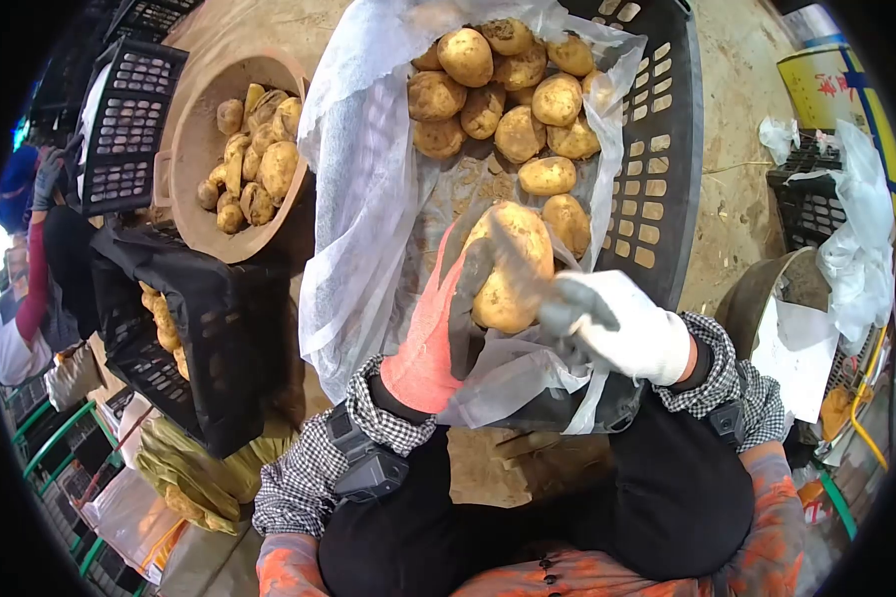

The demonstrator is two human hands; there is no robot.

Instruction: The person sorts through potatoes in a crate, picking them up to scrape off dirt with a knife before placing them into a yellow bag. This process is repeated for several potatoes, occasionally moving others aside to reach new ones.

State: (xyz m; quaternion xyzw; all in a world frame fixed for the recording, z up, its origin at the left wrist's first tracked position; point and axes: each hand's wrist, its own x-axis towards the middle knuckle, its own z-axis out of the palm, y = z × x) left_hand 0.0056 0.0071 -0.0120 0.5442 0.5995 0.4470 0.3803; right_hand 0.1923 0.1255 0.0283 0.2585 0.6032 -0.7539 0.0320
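My left hand (440,323), in a red and grey glove, is closed around the left side of a large potato (513,264) over the near part of a lined crate. My right hand (607,323), in a white and grey glove, has its fingers bent together at the potato's right side. A blurred greyish blade-like shape (516,257) runs from these fingers across the potato; motion hides its details. Beyond my hands, several potatoes (518,134) lie in the black crate (659,149), on a translucent plastic liner (353,199) with loose soil.
A round tan tub (191,164) with potatoes stands at upper left, below it a black crate (231,348) with more potatoes. Another person (32,269) is at the far left. At right are a metal pot (752,298), plastic bags (859,239) and a yellow container (816,90).
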